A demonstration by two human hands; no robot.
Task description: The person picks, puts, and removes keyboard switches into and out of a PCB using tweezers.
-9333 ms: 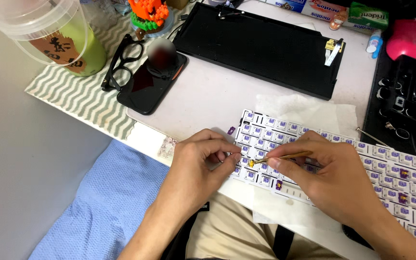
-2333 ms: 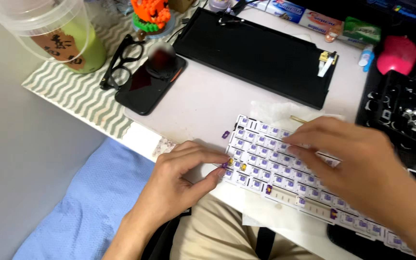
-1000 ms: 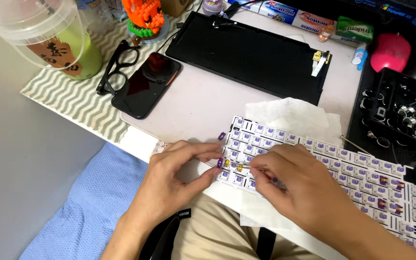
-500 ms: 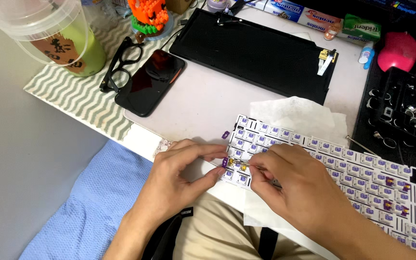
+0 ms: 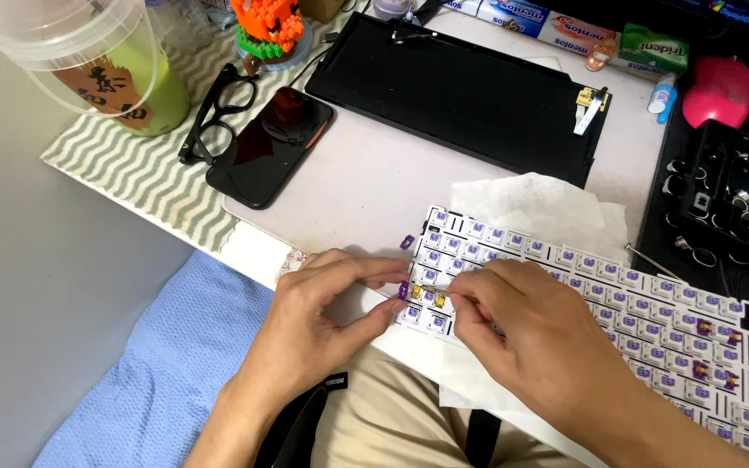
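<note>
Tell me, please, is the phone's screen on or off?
Off: the phone lies face up beside the glasses, its screen dark, showing only reflections.

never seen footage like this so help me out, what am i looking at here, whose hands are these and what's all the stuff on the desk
This is one picture from a camera worn on a person's head, looking down at their own two bare hands over a white desk.

The left hand pinches the near left corner of a white keyboard plate filled with purple-stemmed switches. The right hand holds a thin metal tool against two switches with yellow parts showing. A loose purple piece lies just beside the plate, and a white tissue lies under it.

Farther back are an empty black keyboard case, a black phone, black glasses, a lidded cup of green drink on a zigzag mat, and a pink computer mouse.
</note>
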